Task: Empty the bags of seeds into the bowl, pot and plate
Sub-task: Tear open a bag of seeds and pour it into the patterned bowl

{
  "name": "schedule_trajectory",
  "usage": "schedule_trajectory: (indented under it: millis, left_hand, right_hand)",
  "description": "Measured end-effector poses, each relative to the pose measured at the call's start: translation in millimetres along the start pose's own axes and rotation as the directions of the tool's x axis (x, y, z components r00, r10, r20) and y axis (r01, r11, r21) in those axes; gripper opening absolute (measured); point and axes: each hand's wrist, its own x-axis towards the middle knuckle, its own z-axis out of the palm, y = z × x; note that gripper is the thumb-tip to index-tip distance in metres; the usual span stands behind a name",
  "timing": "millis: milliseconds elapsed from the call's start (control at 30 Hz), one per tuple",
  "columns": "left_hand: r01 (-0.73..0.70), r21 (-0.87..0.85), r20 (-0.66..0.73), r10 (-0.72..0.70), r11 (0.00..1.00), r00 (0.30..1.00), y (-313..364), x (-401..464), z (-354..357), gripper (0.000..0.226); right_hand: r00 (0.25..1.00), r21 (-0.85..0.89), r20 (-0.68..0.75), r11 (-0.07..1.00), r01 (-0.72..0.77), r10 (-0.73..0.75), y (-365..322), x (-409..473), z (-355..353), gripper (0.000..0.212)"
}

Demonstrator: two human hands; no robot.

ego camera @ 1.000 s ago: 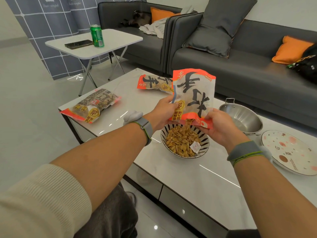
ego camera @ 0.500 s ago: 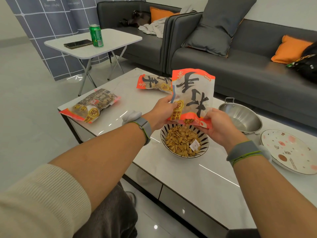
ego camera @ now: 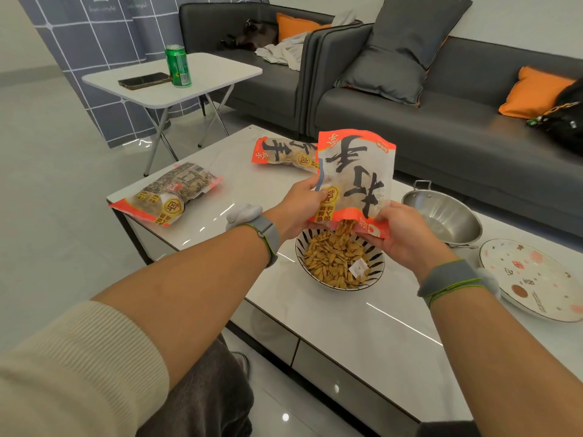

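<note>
Both hands [ego camera: 350, 222] pinching the upturned bag [ego camera: 356, 178]. Best kept centred over the bowl [ego camera: 340, 263]; shaken gently to clear remaining seeds [ego camera: 331, 260].

You have one view only, from the camera on your head, so nothing is shared with a second angle. It looks forward and down over both your forearms, which run in from the lower corners and meet near the middle of the frame. The white counter [ego camera: 362, 313] lies close below, crossing from left to lower right. The wide lens also takes in the grey sofa [ego camera: 457, 127] behind it and the folding side table [ego camera: 220, 77] at upper left.
</note>
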Motion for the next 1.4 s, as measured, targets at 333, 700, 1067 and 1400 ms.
schedule_trajectory:
  millis: [333,700,1067,1400]
  left_hand:
    - [0.001,0.012,0.009,-0.002,1.000,1.000,-0.4,1.5,-1.9,0.040]
    - [-0.008,0.011,-0.003,0.008,1.000,1.000,0.5,2.0,-1.6,0.041]
    - [-0.013,0.015,-0.016,0.014,1.000,1.000,-0.2,2.2,-1.0,0.040]
    - [-0.010,0.030,-0.002,0.010,1.000,1.000,-0.1,2.3,-0.5,0.041]
  right_hand:
    - [1.000,0.003,-0.001,1.000,-0.001,0.001,-0.8,-1.5,0.5,0.031]
    - [0.999,-0.012,0.017,0.999,0.036,-0.036,-0.2,1.1,-0.1,0.032]
    - [1.000,-0.002,-0.002,1.000,0.015,-0.015,1.1,3.3,-0.7,0.033]
    - [1.000,-0.003,-0.012,1.000,0.007,-0.007,0.3,0.1,0.1,0.027]
